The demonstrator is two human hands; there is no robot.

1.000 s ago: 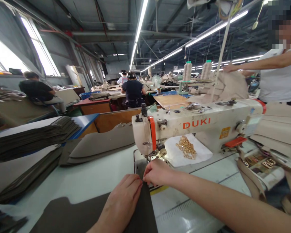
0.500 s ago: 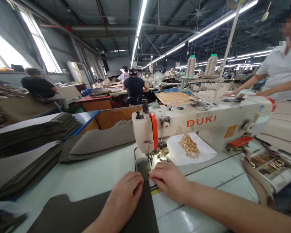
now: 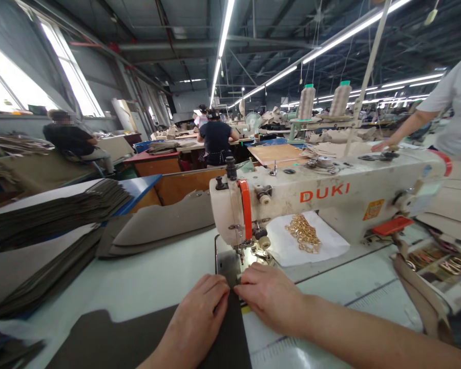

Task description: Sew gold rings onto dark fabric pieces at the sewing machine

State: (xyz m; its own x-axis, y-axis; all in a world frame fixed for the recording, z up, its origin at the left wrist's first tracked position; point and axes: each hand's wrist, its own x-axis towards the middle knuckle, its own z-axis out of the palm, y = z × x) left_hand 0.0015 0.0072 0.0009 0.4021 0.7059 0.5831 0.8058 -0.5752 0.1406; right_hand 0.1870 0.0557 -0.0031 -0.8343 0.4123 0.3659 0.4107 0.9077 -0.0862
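Observation:
A dark brown fabric piece (image 3: 111,343) lies on the pale table in front of a white DUKI sewing machine (image 3: 322,197). My left hand (image 3: 197,320) rests flat on the fabric's right part, fingers together and pointing at the needle. My right hand (image 3: 271,297) lies beside it, fingers pressed down on the fabric's edge just below the presser foot (image 3: 249,251). Both hands hold the fabric against the table.
Stacks of dark fabric pieces (image 3: 49,212) fill the left side. Grey pieces (image 3: 165,223) lie behind the machine. Gold rings (image 3: 303,233) sit on white paper. Beige straps (image 3: 422,287) hang at the right. A person in white (image 3: 451,102) stands at far right; other workers sit further back.
My right hand has slid down and towards me, from pinching at the needle to lying flat on the fabric edge. The person at right has lowered a piece of beige material.

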